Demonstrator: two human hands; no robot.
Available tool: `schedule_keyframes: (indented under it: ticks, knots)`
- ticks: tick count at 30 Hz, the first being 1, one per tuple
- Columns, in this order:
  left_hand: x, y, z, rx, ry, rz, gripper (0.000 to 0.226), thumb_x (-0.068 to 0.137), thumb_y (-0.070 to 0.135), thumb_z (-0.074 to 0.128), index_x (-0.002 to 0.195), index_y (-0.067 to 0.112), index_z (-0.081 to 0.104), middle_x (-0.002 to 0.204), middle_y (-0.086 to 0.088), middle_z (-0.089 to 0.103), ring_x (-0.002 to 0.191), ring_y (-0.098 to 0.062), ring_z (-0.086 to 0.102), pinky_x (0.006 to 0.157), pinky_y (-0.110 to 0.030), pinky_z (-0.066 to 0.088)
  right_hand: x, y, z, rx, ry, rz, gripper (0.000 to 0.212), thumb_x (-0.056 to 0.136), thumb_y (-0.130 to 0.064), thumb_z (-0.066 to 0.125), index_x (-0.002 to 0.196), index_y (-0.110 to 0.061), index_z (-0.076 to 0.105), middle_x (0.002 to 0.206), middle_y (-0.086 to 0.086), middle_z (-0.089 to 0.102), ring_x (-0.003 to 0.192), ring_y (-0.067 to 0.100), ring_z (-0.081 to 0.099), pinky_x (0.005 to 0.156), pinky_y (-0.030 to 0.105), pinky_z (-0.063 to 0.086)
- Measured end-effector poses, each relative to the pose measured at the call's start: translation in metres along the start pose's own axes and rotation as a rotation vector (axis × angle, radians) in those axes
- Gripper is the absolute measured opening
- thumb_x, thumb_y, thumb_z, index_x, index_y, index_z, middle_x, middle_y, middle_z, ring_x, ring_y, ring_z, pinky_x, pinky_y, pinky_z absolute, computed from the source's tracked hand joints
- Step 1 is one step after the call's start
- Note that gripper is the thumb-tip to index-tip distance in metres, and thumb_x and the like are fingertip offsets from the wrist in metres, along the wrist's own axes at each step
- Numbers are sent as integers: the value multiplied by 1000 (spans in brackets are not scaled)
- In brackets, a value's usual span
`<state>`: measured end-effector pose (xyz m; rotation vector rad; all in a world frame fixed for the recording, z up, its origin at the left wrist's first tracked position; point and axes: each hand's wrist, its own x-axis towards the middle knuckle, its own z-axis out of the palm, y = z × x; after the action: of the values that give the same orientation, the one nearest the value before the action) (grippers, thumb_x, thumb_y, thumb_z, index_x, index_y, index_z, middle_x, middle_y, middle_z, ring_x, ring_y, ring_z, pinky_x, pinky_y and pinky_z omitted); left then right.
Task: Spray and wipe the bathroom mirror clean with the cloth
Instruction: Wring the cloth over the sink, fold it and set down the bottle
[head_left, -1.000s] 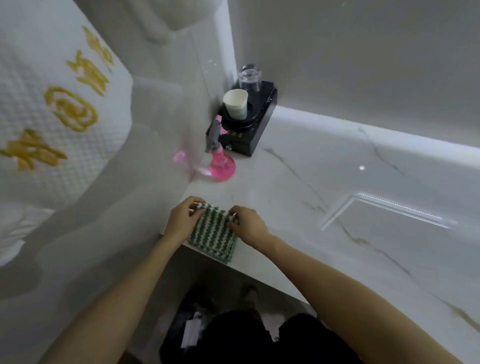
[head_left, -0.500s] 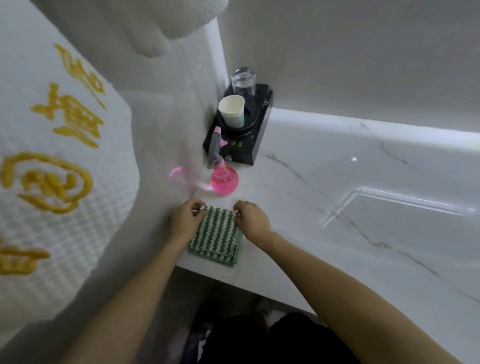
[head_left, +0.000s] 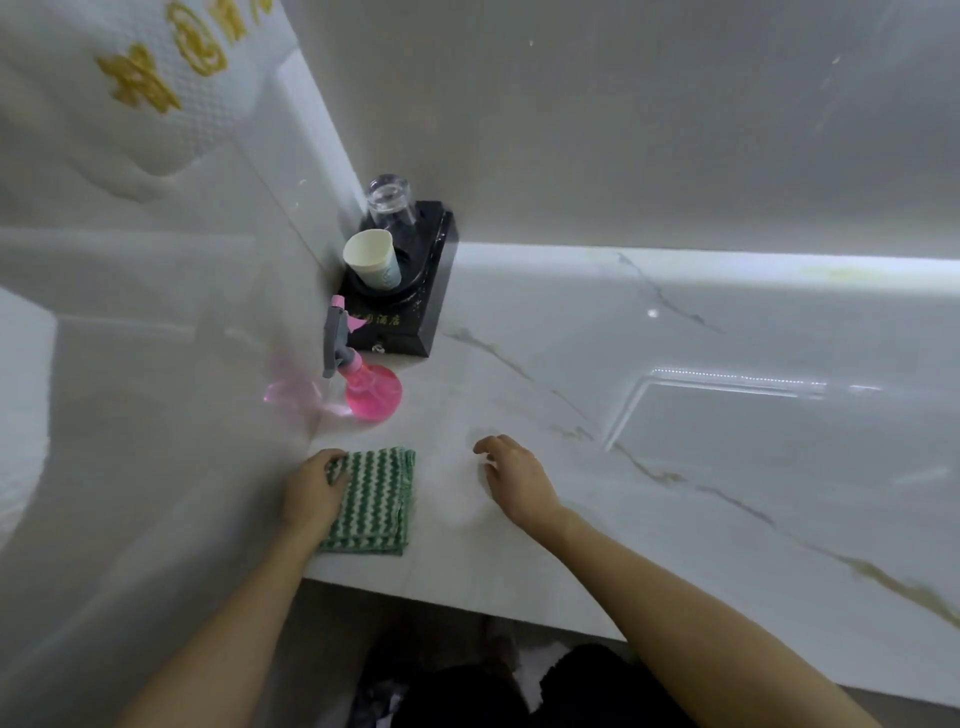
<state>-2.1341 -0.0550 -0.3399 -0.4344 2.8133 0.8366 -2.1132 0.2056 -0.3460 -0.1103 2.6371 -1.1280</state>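
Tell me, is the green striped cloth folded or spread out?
Folded. The cloth lies on the counter as a compact rectangle with stacked layer edges visible at its right side; the left hand rests on it.

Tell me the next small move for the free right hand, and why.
Probably reach the right hand forward and left to the pink spray bottle by the wall. The left hand already rests on the folded green cloth, the right holds nothing, and the bottle stands untouched on the counter, so spraying likely comes first.
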Motion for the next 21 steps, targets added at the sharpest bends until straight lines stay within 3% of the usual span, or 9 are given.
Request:
schedule_keyframes:
  ticks: [4,7,11,14,21]
  knots:
    - [-3,4,3,-18,16,-33,28,88,1,56,115,1,59,116,-19,62,102,-34,57,86,-37,44,-7,16,-17,0,40,29,31,92,0,44,120,-6,56,120,10,57,107,27,57,87,34,44]
    - [-5,1,3,-49,-33,-10,29,89,1,53,118,5,56,119,-16,60,99,-27,55,85,-36,44,-7,17,-18,-1,56,38,31,92,0,44,121,-6,56,120,9,57,106,27,57,87,34,44]
    - [-9,0,0,-45,-34,40,42,90,2,53,131,6,48,137,-13,48,123,-28,46,105,-43,37,2,-6,0,-35,17,-26,32,94,-2,44,124,-6,54,123,10,55,109,28,55,88,33,42]
    - [-14,-3,-6,-17,-44,101,44,90,4,52,134,8,45,144,-12,41,131,-26,38,111,-43,30,14,-34,22,-60,-17,-94,34,94,-5,46,127,-7,52,127,11,54,114,28,52,94,32,37]
    - [-20,-22,-14,47,-66,237,43,92,3,48,135,7,44,143,-11,42,132,-24,39,110,-32,26,47,-70,73,-207,-51,-143,30,91,-6,44,119,-7,54,118,13,55,108,32,48,87,37,34]
